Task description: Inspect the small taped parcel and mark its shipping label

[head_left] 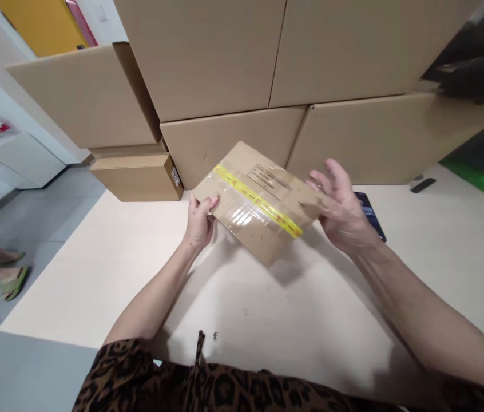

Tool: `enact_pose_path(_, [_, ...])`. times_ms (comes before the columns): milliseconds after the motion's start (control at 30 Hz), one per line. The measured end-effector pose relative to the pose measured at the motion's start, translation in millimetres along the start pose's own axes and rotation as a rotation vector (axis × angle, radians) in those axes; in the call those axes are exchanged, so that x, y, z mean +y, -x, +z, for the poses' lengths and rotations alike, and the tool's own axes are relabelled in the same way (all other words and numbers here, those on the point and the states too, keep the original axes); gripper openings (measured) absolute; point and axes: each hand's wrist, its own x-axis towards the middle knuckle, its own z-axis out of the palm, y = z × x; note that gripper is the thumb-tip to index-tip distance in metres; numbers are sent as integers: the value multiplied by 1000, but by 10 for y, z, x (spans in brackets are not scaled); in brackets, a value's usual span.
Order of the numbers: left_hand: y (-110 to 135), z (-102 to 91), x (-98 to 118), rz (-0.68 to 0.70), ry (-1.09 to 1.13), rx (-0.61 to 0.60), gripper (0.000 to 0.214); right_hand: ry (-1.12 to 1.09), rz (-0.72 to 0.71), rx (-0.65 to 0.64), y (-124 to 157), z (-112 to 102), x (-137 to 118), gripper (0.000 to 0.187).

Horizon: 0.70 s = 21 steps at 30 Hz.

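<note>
A small flat cardboard box (282,209) is held tilted above the pale table (139,257). Clear tape and a yellow strip with red marks run across its face, beside a printed rectangle of small, unreadable text. My left hand (199,220) grips the box's left corner, thumb on top and fingers underneath. At the opposite corner is my right hand (340,209), its fingers spread and slightly blurred. Whether the right hand touches the box there, I cannot tell.
Large cardboard boxes (220,63) are stacked along the table's back. A smaller carton (139,180) stands at the back left. A dark phone (371,217) lies beyond my right wrist, and a small black object (423,185) farther right. Another person's foot (12,280) shows on the left floor.
</note>
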Motion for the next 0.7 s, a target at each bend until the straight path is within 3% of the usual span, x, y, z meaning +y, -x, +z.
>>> enact_pose_path(33, [23,9,-4,21,-20,-27,52,-12,114,-7,-7,4,-20,108])
enact_pose_path(100, [60,15,-8,54,-70,-95,56,-21,305,-153,1,27,-92,98])
enact_pose_path(200, [96,12,-6,64,-125,-181,63,-134,425,-402,43,94,-199,82])
enact_pose_path(367, [175,71,-1,61,-114,-166,75,-287,399,-261,114,268,-195,74])
enact_pose_path(467, [237,125,7,-45,-81,-253,79,-270,316,-181,144,331,-173,84])
enact_pose_path(700, [341,180,51,-52,-96,-404,96,-129,234,-223,103,327,-245,91])
